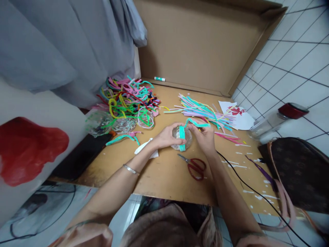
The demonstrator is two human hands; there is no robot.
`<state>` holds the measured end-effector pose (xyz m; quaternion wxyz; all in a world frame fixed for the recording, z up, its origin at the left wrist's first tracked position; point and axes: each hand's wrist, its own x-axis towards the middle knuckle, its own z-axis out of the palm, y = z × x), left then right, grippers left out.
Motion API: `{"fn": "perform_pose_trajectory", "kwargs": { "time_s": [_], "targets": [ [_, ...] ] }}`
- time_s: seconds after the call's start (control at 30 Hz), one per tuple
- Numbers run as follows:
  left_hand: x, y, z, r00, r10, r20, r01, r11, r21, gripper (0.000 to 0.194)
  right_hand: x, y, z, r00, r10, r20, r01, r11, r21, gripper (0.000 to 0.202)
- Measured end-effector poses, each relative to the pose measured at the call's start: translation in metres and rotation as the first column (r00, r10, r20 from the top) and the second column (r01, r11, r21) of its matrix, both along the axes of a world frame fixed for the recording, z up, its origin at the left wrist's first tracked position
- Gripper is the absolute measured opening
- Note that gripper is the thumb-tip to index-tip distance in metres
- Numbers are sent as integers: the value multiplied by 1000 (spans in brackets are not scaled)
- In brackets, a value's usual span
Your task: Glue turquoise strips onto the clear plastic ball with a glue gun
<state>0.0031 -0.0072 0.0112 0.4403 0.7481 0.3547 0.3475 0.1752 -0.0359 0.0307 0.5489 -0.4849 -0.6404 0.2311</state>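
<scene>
One clear round container (188,140), turquoise band (182,134) across it, is between the hands over the table (159,178). Left hand (167,136) clamps container and band, thumb on top; right hand (205,138) pinches a bent turquoise strip (197,122). Red-handled scissors (190,162) lie nearby, fuzzy-stick bundle (200,110) beyond.

On the table (164,185), centre: round container (189,139), between left hand (169,135) and right hand (205,139); pipe-cleaner strip (182,133) over it. Before it, nearer the edge: scissors (195,168). Behind, to the left: pipe-cleaner heap (128,97). Behind, to the right: pipe-cleaner bundle (203,111); right of that, paper sheet (245,120), then bottle (269,123). Far right, before the bottle: handbag (303,175). At the back: glue stick (159,79), before the cardboard panel (195,44).
</scene>
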Motion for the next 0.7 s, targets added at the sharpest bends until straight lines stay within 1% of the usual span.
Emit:
{"fn": "perform_pose_trajectory", "kwargs": {
  "time_s": [0.07, 0.2, 0.3, 0.4, 0.5, 0.57, 0.7],
  "targets": [
    [0, 0, 0, 1000, -7, 3, 7, 1000, 6, 71, -2, 3, 1, 1000, 10, -2, -10, 1000, 18, 22],
    [1, 0, 1, 1000, -13, 5, 13, 1000, -17, 74, -7, 6, -2, 998, -54, -43, 56, 997, 50, 17],
    [1, -1, 2, 1000, -21, 17, 21, 999, -28, 75, -10, 5, -5, 993, -87, -85, 91, 995, 39, 17],
    [1, 0, 0, 999, -30, 22, 31, 999, -19, 75, -11, 5, -7, 985, -90, -148, 96, 995, 32, 16],
    [0, 1, -1, 999, -29, 14, 29, 1000, -11, 73, -13, 4, -6, 978, -88, -192, 93, 995, 19, 16],
    [0, 1, 0, 1000, -25, 5, 25, 1000, -12, 71, -13, 1, -4, 979, -95, -182, 97, 995, 1, 15],
    [-2, 0, 4, 999, -46, -5, 46, 999, -22, 68, -12, -8, 3, 990, -112, -88, 111, 994, -12, 11]
  ]
}}
